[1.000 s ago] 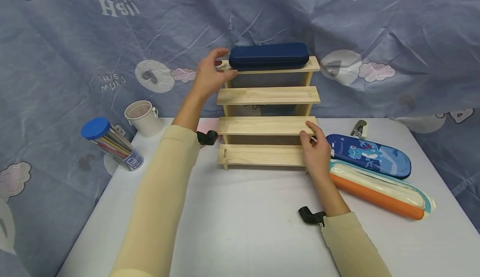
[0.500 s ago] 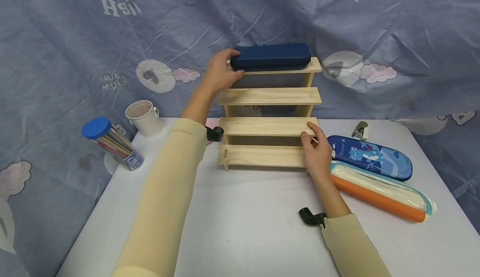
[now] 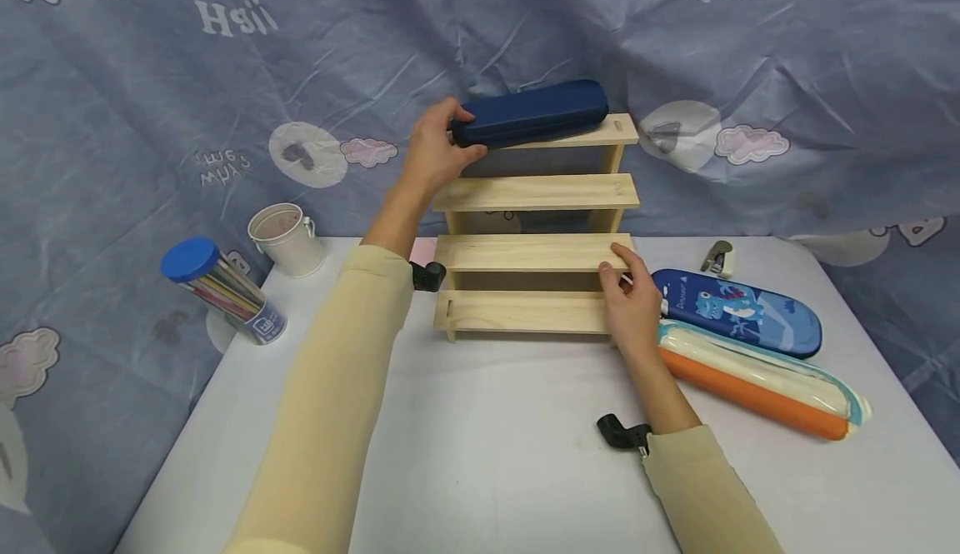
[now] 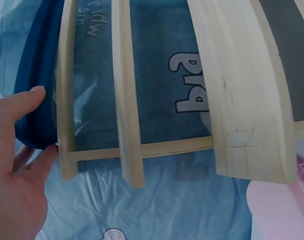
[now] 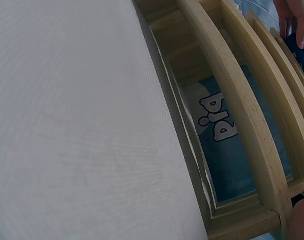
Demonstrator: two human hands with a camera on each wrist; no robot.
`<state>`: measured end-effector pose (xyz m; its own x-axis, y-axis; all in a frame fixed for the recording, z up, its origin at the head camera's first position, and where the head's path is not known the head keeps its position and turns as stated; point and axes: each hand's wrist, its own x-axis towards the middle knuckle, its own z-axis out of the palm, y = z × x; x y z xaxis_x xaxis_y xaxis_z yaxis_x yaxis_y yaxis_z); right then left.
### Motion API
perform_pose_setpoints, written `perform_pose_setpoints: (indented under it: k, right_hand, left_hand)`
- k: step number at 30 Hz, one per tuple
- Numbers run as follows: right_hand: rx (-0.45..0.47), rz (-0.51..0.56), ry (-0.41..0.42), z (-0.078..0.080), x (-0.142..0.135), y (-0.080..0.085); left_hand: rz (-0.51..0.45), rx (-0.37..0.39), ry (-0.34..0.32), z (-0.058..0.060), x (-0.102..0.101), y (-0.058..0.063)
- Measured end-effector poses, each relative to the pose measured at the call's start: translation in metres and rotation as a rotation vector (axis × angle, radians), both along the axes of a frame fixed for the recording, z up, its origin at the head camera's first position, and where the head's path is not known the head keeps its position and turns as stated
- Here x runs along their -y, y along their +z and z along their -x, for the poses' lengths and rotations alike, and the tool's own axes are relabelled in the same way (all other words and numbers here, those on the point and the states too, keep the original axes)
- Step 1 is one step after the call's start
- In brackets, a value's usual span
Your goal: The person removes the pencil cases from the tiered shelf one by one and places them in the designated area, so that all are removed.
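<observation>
A dark blue zip-style pencil case [image 3: 536, 112] lies across the top step of a four-tier wooden shelf rack [image 3: 536, 193], tilted with its left end lower and nearer me. My left hand [image 3: 435, 147] pinches that left end between thumb and fingers; the left wrist view shows the thumb on one face of the case [image 4: 38, 75]. On the rack's right side, my right hand [image 3: 633, 308] grips the end of the third board from the top. Only a sliver of the right hand [image 5: 300, 222] appears in the right wrist view, so its fingertips are partly hidden.
Right of the rack lie a blue dinosaur pencil case [image 3: 742, 312], an orange-and-cream pouch [image 3: 765, 383] and a small stapler [image 3: 718, 258]. Left stand a white bucket [image 3: 288, 242] and a blue-lidded tube of pencils [image 3: 225, 287]. A patterned curtain [image 3: 360, 46] hangs behind.
My left hand has moved right onto the dark blue pencil case and taken its left end. The case has turned, its left end coming forward and down. My right hand stays put.
</observation>
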<state>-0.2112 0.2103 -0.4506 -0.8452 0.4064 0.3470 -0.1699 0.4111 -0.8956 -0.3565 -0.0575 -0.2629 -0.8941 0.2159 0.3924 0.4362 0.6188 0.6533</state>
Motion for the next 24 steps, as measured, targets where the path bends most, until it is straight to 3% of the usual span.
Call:
perform_pose_setpoints:
  k: [3, 7, 17, 24]
  right_hand:
    - [0.003, 0.0, 0.004, 0.0, 0.0, 0.0]
    - [0.01, 0.008, 0.004, 0.0, 0.0, 0.001]
    - [0.031, 0.015, -0.001, -0.002, -0.001, 0.003]
    - [0.025, 0.013, 0.009, -0.002, -0.001, 0.002]
  left_hand:
    - [-0.101, -0.01, -0.023, -0.002, 0.002, -0.004]
    - [-0.162, -0.03, -0.031, -0.005, 0.004, -0.007]
    - [-0.216, -0.054, -0.044, -0.011, 0.01, -0.014]
    - [-0.269, -0.103, -0.089, -0.019, 0.015, -0.017]
